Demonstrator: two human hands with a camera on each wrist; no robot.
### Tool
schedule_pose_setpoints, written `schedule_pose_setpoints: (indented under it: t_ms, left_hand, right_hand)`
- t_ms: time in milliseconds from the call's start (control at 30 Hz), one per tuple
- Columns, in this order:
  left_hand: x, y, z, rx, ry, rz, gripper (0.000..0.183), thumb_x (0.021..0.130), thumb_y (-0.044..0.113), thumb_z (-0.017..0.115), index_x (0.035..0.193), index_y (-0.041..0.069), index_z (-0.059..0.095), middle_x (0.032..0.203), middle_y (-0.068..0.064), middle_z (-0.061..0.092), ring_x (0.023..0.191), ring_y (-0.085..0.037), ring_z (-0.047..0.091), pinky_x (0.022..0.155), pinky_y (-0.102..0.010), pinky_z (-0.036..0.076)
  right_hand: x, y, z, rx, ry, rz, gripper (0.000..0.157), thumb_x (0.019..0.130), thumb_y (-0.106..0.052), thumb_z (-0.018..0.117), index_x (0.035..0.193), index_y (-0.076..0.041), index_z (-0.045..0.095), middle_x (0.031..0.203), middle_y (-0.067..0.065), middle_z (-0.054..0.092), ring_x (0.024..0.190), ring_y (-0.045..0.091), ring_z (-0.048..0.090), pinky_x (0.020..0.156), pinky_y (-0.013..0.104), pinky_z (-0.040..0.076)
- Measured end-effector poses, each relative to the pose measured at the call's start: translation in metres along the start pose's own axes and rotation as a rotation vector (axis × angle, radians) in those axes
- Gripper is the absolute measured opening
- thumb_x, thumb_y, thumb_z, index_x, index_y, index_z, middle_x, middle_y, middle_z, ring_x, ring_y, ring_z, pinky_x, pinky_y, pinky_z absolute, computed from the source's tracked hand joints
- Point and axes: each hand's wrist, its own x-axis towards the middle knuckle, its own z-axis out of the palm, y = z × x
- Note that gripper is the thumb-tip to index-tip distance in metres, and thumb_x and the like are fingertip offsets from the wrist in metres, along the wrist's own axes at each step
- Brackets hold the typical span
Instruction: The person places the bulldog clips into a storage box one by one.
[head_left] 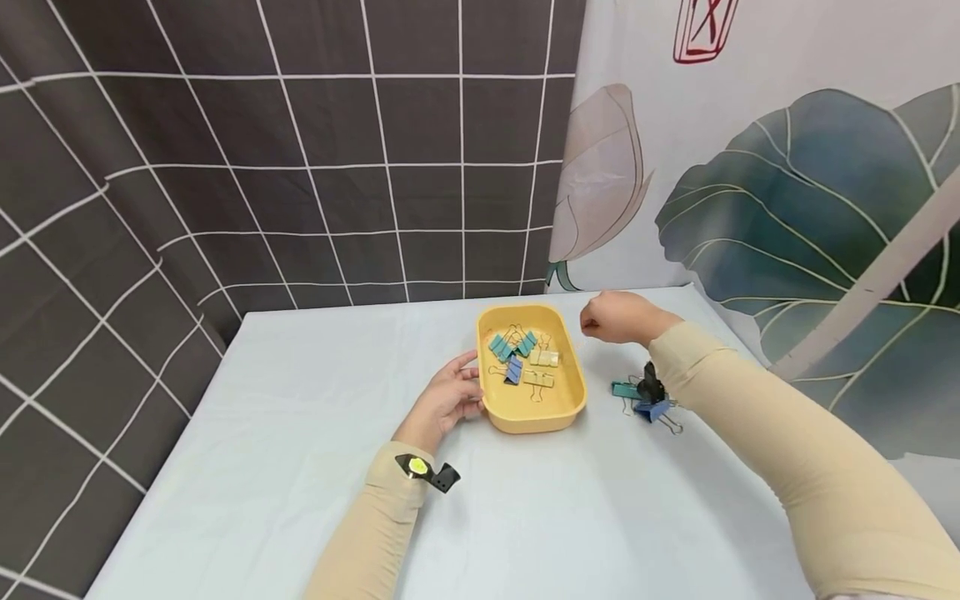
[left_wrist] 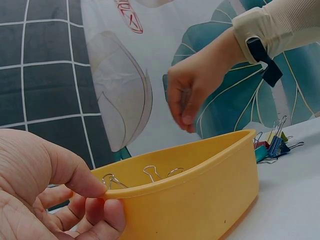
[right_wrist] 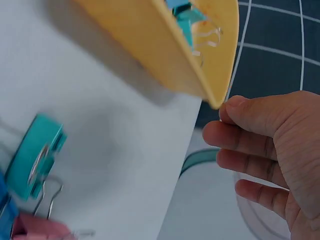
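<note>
A yellow plastic bin (head_left: 534, 414) stands on the white table with several binder clips inside: teal (head_left: 501, 347), blue (head_left: 513, 370) and pale yellow (head_left: 538, 380). At its left side, my left hand (head_left: 442, 398) holds the wall, thumb at the rim and fingertips against the outside in the left wrist view. My right hand (head_left: 621, 317) hovers off the bin's far right corner. Its thumb and forefinger (right_wrist: 225, 134) come close together, the other fingers loosely bent, and nothing shows between them. Beside the bin lies a pile of binder clips, one teal (head_left: 625, 389), one blue (head_left: 651, 408).
A black clip (head_left: 649, 383) and a pink clip (right_wrist: 40, 227) belong to the same pile, under the right forearm (head_left: 720, 392). The white table (head_left: 315, 433) ends at a dark grid-patterned curtain (head_left: 322, 200) and a cloth with printed leaves (head_left: 795, 200).
</note>
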Motion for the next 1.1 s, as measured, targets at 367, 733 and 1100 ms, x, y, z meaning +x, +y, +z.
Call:
schedule_pose_setpoints:
  t_ms: [367,733,1100]
  left_hand:
    - [0.0,0.0,0.0,0.001,-0.001,0.0,0.082,0.08,-0.02,0.055,0.154,0.014,0.042,0.12,-0.012,0.051,0.077,-0.018,0.058,0.058,-0.024,0.055]
    - [0.001,0.0,-0.001,0.004,-0.01,-0.005,0.085,0.079,-0.02,0.055,0.155,0.014,0.04,0.121,-0.012,0.05,0.078,-0.018,0.058,0.057,-0.024,0.055]
    - [0.001,0.0,-0.002,-0.008,-0.013,-0.014,0.085,0.079,-0.02,0.055,0.155,0.014,0.039,0.121,-0.011,0.05,0.079,-0.019,0.059,0.057,-0.024,0.055]
  right_hand:
    - [-0.031,0.02,0.013,0.011,-0.153,0.02,0.008,0.093,-0.012,0.069,0.094,-0.009,0.077,0.085,-0.001,0.071,0.069,0.012,0.058,0.076,0.035,0.061]
    - [-0.064,0.026,0.036,0.08,-0.239,0.031,0.014,0.095,-0.024,0.071,0.096,-0.012,0.077,0.08,-0.007,0.069,0.065,0.008,0.057,0.076,0.034,0.062]
    - [-0.078,0.02,0.047,-0.066,-0.071,-0.086,0.011,0.091,-0.028,0.076,0.083,-0.02,0.077,0.076,-0.012,0.065,0.076,0.009,0.057,0.078,0.036,0.058]
